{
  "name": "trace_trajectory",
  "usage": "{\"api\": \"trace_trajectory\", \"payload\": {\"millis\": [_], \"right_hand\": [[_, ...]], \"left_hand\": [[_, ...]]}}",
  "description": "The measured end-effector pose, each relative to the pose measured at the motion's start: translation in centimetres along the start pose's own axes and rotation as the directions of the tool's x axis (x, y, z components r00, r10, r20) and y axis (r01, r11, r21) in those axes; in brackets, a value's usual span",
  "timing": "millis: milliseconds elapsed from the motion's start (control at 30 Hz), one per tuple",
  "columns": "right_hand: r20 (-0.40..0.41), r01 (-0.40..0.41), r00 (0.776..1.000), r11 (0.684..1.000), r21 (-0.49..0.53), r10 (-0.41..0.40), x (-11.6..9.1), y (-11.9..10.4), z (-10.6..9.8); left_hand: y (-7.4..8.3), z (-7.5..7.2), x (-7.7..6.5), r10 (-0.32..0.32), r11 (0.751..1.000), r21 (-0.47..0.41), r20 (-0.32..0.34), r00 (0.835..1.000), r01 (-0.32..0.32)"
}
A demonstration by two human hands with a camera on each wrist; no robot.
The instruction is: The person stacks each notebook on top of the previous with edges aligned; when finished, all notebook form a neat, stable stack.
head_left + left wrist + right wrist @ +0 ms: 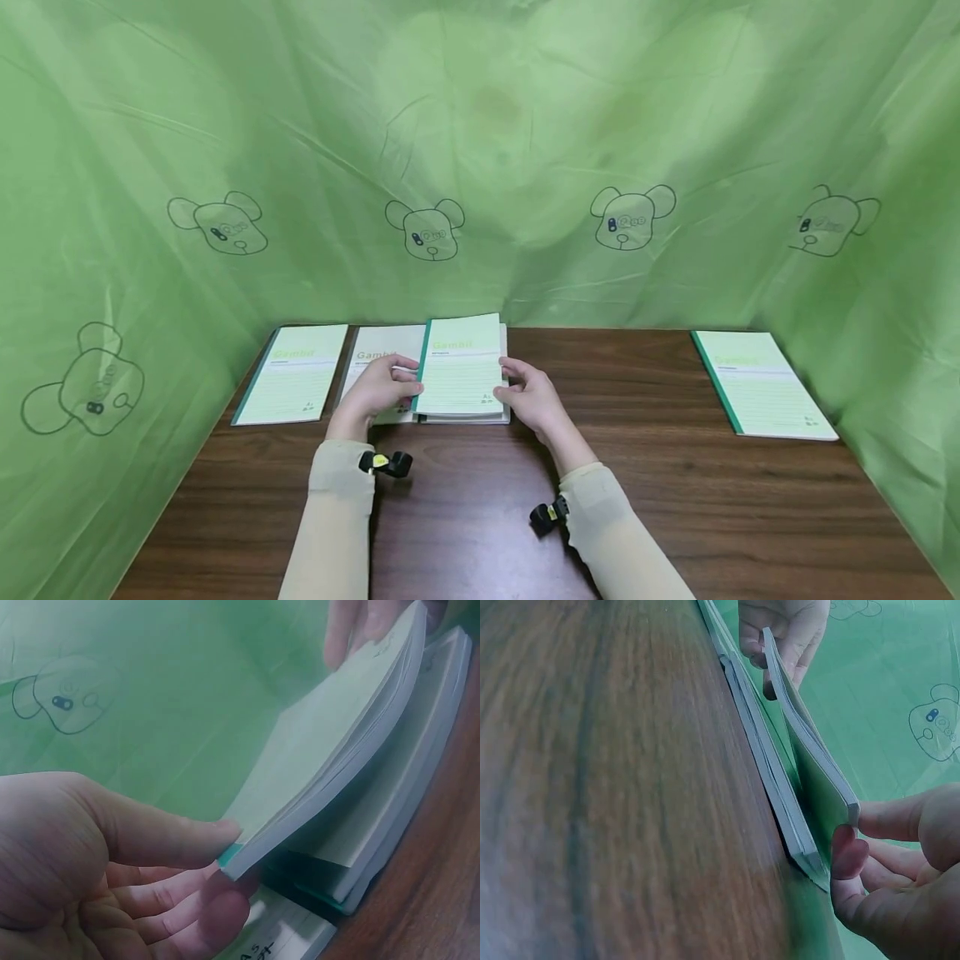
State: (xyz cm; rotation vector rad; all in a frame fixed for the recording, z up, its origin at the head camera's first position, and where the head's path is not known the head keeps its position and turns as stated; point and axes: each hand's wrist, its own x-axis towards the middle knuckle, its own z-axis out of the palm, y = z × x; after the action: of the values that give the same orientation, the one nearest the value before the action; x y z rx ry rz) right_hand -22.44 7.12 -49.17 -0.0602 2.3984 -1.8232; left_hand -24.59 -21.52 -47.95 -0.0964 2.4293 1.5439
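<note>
A notebook with a pale green cover and a green spine (461,367) is held between both hands at the back middle of the table. My left hand (377,389) pinches its spine-side edge, thumb on top and fingers beneath. On the opposite edge, my right hand (534,397) pinches it between thumb and fingers. Both wrist views show the held notebook (322,750) raised and slightly bowed above a small stack of notebooks (772,780), with a gap between. Partly behind my left hand lies a notebook with a greyish-white cover (386,339).
At the left of the table lies another green-spined notebook (292,375). A similar notebook (765,387) lies alone at the far right. Green cloth (525,167) with printed bear heads hangs behind and at both sides of the brown wooden table (622,383).
</note>
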Motion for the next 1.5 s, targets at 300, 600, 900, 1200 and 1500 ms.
{"api": "trace_trajectory", "payload": {"millis": [300,600,900,1200,1500], "right_hand": [[-0.005,-0.012,1.0,0.999,-0.03,0.012,0.1,0.2,-0.6],[-0.031,0.001,1.0,0.998,-0.062,-0.003,0.4,0.6,-0.7],[-0.039,-0.005,0.999,0.995,-0.098,0.001,0.4,0.9,-0.7],[-0.025,-0.013,1.0,0.994,-0.112,0.01,0.4,1.2,-0.7],[-0.015,-0.004,1.0,0.991,-0.134,0.002,0.3,1.2,-0.6]], "left_hand": [[0.3,0.8,0.1,-0.008,1.0,0.019,-0.009,1.0,0.008],[0.8,1.5,0.3,-0.008,0.999,0.042,-0.029,1.0,0.009],[0.9,2.0,0.1,-0.032,0.992,0.117,-0.066,0.997,0.04],[0.8,2.3,0.5,-0.021,0.988,0.153,-0.082,0.996,0.034],[1.5,2.6,0.1,0.025,0.963,0.27,-0.104,0.994,0.004]]}}
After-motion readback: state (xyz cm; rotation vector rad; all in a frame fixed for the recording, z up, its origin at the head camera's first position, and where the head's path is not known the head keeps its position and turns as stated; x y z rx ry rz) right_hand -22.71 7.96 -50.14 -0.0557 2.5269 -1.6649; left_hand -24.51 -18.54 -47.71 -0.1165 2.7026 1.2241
